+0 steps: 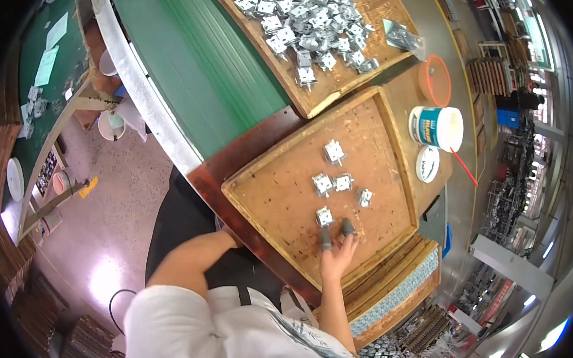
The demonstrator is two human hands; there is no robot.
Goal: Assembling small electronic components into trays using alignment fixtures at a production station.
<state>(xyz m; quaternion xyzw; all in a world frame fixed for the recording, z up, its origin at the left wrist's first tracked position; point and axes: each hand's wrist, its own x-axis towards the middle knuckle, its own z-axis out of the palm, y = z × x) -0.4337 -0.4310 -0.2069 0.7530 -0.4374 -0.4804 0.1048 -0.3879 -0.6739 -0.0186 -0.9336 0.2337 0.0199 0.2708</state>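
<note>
My right hand (338, 258) reaches over a wooden tray (275, 209), grey covers on two of its fingertips. Its fingers are apart. One covered fingertip is at the lower edge of a small boxy silver metal part (324, 216); whether it touches cannot be made out. Several like it lie loosely farther up the tray, among them one metal part (334, 152) near the far side and another (364, 197) to the right. My left forearm (196, 257) extends to the table's dark red edge (240, 218), where most of my left hand is hidden.
Beyond, a second wooden tray (381, 6) holds a heap of similar parts beside a green conveyor belt (194, 60). To the right stand a white tub (451, 128), its round lid (428, 164) and an orange bowl (435, 81). Stacked trays (391, 284) sit nearby at lower right.
</note>
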